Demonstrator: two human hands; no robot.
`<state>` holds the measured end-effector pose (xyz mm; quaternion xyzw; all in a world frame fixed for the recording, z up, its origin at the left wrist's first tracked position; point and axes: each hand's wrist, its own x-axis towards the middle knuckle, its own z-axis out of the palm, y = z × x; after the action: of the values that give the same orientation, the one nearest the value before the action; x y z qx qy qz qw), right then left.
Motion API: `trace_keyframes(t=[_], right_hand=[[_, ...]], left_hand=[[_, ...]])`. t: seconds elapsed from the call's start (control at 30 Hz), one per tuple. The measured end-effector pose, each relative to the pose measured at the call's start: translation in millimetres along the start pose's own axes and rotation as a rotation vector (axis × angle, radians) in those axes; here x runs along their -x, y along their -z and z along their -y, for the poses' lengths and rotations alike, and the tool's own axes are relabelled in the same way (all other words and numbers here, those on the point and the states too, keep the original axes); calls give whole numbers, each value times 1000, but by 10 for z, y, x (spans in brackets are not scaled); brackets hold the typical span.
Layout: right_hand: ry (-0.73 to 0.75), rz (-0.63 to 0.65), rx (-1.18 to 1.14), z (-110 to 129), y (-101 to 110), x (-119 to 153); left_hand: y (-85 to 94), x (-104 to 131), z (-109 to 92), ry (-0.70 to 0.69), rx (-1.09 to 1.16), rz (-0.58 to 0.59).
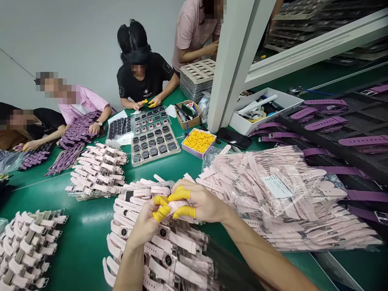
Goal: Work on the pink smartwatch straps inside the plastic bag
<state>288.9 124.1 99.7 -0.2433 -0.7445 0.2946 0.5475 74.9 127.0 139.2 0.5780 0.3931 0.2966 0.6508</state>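
Note:
My left hand [151, 216] and my right hand [194, 200] meet near the middle of the view, with yellow covers on their fingertips. Between them is a pale pink watch strap [177, 207], pinched by the fingers of both; its far parts are hidden. Beneath and around them lies a tray of pink-strapped watches [169, 260], some with their round back sensors facing up. Close to my right hand, a clear plastic bag full of pink straps [257, 182] bears a white label.
Further back are a box of yellow finger covers [199, 142], a tray of dark watch faces [154, 143], a phone [235, 138] and a white toolbox [266, 109]. More pink watches [97, 171] lie left. Several people work across the green table [81, 218].

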Motion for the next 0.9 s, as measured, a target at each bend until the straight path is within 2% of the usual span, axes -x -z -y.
trace_keyframes(t=[0.33, 0.47, 0.53, 0.6, 0.73, 0.9], right_hand=[[4, 79, 132, 77, -26, 1], [-41, 35, -75, 112, 84, -14], [-38, 20, -174, 118, 138, -19], [-40, 35, -176, 114, 165, -18], [51, 60, -1, 102, 139, 8], [124, 85, 352, 113, 54, 37]], left_hand=[[-60, 2, 127, 14, 0, -51], [-58, -5, 65, 49, 141, -67], [-62, 2, 39, 101, 240, -49], [-76, 11, 35, 166, 332, -6], [-125, 12, 61, 209, 489, 91], [-134, -2, 63, 203, 592, 77]])
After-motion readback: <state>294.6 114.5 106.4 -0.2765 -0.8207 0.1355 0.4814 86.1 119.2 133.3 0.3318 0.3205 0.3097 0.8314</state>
